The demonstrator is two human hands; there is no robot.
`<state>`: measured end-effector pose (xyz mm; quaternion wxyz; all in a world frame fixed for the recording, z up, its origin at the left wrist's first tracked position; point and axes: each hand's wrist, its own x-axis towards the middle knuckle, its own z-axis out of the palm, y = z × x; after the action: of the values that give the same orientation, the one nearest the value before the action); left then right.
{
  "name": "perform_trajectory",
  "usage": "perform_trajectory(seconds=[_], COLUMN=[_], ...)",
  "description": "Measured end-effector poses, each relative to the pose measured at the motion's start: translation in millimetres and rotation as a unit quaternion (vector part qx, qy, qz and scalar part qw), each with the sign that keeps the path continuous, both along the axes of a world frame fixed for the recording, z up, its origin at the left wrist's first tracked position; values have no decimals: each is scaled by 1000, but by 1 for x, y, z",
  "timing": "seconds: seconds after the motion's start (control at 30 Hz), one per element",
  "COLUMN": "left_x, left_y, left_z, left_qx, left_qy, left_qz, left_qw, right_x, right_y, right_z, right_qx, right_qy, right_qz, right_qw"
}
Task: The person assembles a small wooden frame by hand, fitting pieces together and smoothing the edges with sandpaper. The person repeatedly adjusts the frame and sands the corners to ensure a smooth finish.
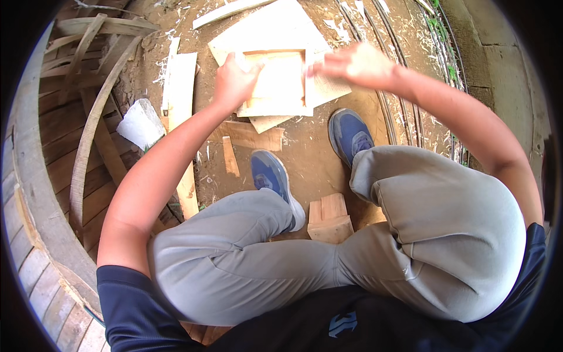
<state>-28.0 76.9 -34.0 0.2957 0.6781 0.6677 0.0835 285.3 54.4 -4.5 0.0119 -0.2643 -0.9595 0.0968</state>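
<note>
Curved wooden slats (88, 135) stacked far L; white scrap (139, 123) and long plank (180, 88) beside them. L hand (233, 79) clamped on left edge of small wooden frame (275, 82), held over dirt floor (305, 158) w/ boards under it. R hand (358, 63) blurred at frame's right edge; grip can't tell. Blue shoes (271, 176) below.
</note>
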Motion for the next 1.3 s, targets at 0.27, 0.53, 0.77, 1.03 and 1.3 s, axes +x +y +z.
perform_trajectory(seconds=[0.27, 0.53, 0.77, 1.03, 1.3], left_x=[2, 3, 4, 0, 2], left_y=[1, 0, 0, -1, -1], left_z=[1, 0, -3, -5, -4], left_qx=[-5, -7, -8, 12, 16], left_qy=[-7, -1, -10, -7, 1], left_qz=[-6, -7, -12, -9, -21], left_qw=[1000, 1000, 1000, 1000, 1000], right_x=[13, 18, 14, 3, 22], right_y=[15, 57, 4, 29, 26], right_z=[-20, -5, -17, 2, 3], right_qx=[54, 97, -28, -112, -141], right_qy=[24, 104, 128, 130, 41], right_qz=[-29, -212, -210, -294, -215], right_qw=[998, 967, 969, 940, 966])
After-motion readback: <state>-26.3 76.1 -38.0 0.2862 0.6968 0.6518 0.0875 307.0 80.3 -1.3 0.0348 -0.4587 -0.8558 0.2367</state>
